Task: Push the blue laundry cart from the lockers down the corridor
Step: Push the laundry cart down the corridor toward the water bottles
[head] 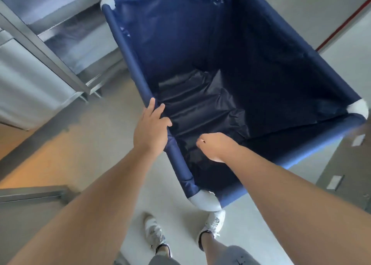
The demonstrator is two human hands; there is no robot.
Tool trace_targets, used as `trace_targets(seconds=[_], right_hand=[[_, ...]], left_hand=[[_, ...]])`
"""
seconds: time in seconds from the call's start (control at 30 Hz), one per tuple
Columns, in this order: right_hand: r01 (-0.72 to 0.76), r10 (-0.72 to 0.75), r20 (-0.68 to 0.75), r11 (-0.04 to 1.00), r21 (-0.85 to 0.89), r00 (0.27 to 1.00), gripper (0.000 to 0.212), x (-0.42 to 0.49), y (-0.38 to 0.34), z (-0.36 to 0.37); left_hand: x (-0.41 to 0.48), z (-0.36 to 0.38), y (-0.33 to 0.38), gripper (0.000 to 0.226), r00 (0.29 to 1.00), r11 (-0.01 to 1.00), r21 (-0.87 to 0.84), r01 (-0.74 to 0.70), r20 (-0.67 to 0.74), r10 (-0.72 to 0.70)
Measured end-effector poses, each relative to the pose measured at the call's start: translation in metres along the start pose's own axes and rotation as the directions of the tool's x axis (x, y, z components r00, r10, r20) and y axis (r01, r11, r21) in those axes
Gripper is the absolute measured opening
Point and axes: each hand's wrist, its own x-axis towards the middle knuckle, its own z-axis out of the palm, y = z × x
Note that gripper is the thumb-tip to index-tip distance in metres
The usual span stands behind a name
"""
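Note:
The blue laundry cart [130, 53] fills the middle and right of the head view, a fabric bin on a tube frame with white corner joints. Its inside is dark and holds only crumpled lining. My left hand [150, 130] lies on the near-left rim tube, fingers wrapped over it. My right hand [214, 147] hangs inside the bin just past that rim, fingers curled under; whether it grips the lining is hidden. Steel lockers [30, 79] stand at the left, close to the cart's far-left corner.
A steel cabinet [66, 35] on short legs sits beside the lockers. A low metal ledge [32, 194] is at lower left. Grey floor [112, 144] runs under my feet [212, 223]. A red floor line [341, 23] crosses the upper right.

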Motion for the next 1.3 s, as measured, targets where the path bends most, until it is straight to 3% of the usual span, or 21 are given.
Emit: trace_targets(seconds=[0.13,0.3,0.43,0.53,0.6,0.7,0.8,0.97,1.03,1.13,1.2,1.3], right_hand=[[-0.191,0.19,-0.032,0.934,-0.303,0.981,0.026,-0.014,0.083,-0.03],[-0.376,0.363,-0.112,0.832,-0.407,0.925,0.015,-0.032,0.146,-0.051],[-0.232,0.237,-0.073,0.758,-0.61,0.969,0.015,-0.039,0.171,-0.055],[-0.201,0.167,-0.114,0.743,-0.638,0.979,0.02,-0.036,0.173,-0.052],[-0.224,0.171,-0.145,0.747,-0.626,0.975,0.02,-0.036,0.167,-0.048],[-0.257,0.197,-0.165,0.764,-0.592,0.966,0.019,-0.038,0.16,-0.041],[-0.291,0.23,-0.178,0.773,-0.564,0.957,0.019,-0.039,0.153,-0.038],[-0.324,0.203,-0.302,0.839,-0.437,0.932,0.02,-0.037,0.141,-0.034],[-0.301,0.175,-0.352,0.889,-0.346,0.92,0.014,-0.031,0.141,-0.035],[-0.272,0.25,-0.417,0.962,0.008,0.874,0.039,-0.022,0.143,-0.038],[-0.213,0.193,-0.475,0.977,0.013,0.858,0.047,-0.015,0.144,-0.032],[-0.196,0.151,-0.434,0.979,-0.062,0.888,0.059,-0.009,0.142,-0.03]], left_hand=[[0.01,-0.004,0.024,0.025,0.996,0.997,0.064,0.041,0.081,-0.047],[0.003,0.02,0.09,0.047,0.961,0.959,0.267,0.099,0.224,-0.162],[-0.007,0.04,0.12,0.061,0.896,0.981,0.176,0.082,0.419,-0.15],[-0.019,0.046,0.125,0.064,0.881,0.987,-0.083,0.136,0.467,-0.082],[-0.034,0.049,0.125,0.061,0.923,0.997,-0.072,-0.036,0.381,0.06],[-0.043,0.052,0.115,0.049,0.939,0.959,0.141,-0.245,0.282,0.199],[-0.035,0.054,0.105,0.032,0.947,0.926,0.24,-0.291,0.212,0.243],[-0.006,0.046,0.079,0.028,0.934,0.902,0.275,-0.334,0.226,0.277],[0.013,0.038,0.067,0.033,0.931,0.895,0.289,-0.34,0.239,0.276],[0.039,0.026,0.055,0.052,0.923,0.89,0.286,-0.355,0.261,0.284],[0.056,0.021,0.048,0.067,0.926,0.898,0.274,-0.343,0.259,0.275],[0.078,0.014,0.041,0.078,0.932,0.894,0.296,-0.338,0.24,0.273]])
